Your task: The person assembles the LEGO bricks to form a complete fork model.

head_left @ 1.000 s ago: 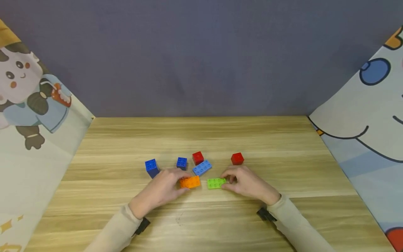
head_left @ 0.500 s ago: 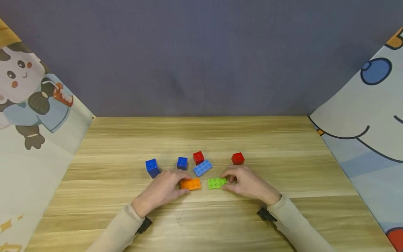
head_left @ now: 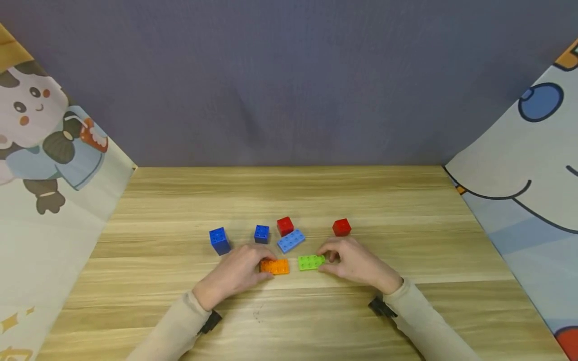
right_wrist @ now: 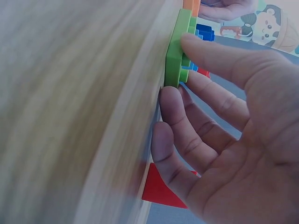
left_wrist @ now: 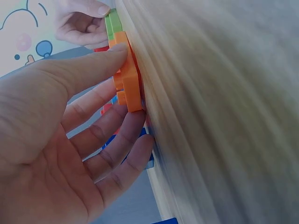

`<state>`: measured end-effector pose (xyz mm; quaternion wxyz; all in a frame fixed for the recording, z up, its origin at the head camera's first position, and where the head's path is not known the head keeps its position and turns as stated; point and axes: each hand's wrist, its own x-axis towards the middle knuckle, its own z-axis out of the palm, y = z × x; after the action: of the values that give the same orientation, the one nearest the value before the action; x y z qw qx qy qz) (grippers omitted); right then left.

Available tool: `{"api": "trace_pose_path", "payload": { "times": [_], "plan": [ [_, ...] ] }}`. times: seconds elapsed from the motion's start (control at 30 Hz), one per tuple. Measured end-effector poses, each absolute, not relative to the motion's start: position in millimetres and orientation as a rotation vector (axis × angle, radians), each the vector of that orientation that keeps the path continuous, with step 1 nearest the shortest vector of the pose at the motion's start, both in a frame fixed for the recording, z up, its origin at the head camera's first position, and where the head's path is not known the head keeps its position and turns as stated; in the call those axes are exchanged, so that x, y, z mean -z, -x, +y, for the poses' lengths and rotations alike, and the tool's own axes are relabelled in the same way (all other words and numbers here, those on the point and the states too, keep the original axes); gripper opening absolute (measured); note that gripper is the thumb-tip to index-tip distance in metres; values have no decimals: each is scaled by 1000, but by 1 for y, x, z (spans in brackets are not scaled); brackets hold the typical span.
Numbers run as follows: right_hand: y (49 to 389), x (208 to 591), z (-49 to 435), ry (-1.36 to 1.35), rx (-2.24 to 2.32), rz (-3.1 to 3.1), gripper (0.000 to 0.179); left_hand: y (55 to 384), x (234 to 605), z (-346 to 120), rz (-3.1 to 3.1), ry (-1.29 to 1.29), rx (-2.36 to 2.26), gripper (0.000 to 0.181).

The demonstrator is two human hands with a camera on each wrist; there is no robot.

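Observation:
My left hand [head_left: 238,268] pinches an orange building brick [head_left: 276,266] between thumb and fingers, low over the wooden table. In the left wrist view the thumb lies along the near side of the orange brick [left_wrist: 131,79]. To the right, my right hand [head_left: 354,260] pinches the end of a light green brick [head_left: 309,262], its studs facing up. In the right wrist view the green brick [right_wrist: 175,51] lies close against the tabletop. A small gap separates the two bricks, whose short ends face each other.
Behind the hands lie a light blue brick [head_left: 291,240], a red brick [head_left: 285,226] and a dark blue brick [head_left: 262,234]. A taller dark blue brick [head_left: 220,240] stands left, another red brick [head_left: 341,227] right. The grey back panel [head_left: 289,85] borders the table [head_left: 289,195].
My left hand has moved slightly right and toward me with the orange brick, which now lines up more nearly with the green one. My right hand has stayed almost still.

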<state>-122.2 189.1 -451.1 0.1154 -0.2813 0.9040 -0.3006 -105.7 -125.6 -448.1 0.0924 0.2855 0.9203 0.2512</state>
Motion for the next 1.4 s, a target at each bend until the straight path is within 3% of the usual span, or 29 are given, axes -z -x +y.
{"api": "trace_pose_path", "payload": {
  "times": [1.4],
  "plan": [
    [123, 454, 178, 831, 881, 2634, 27, 109, 449, -114, 2765, -847, -682, 34]
  ]
}}
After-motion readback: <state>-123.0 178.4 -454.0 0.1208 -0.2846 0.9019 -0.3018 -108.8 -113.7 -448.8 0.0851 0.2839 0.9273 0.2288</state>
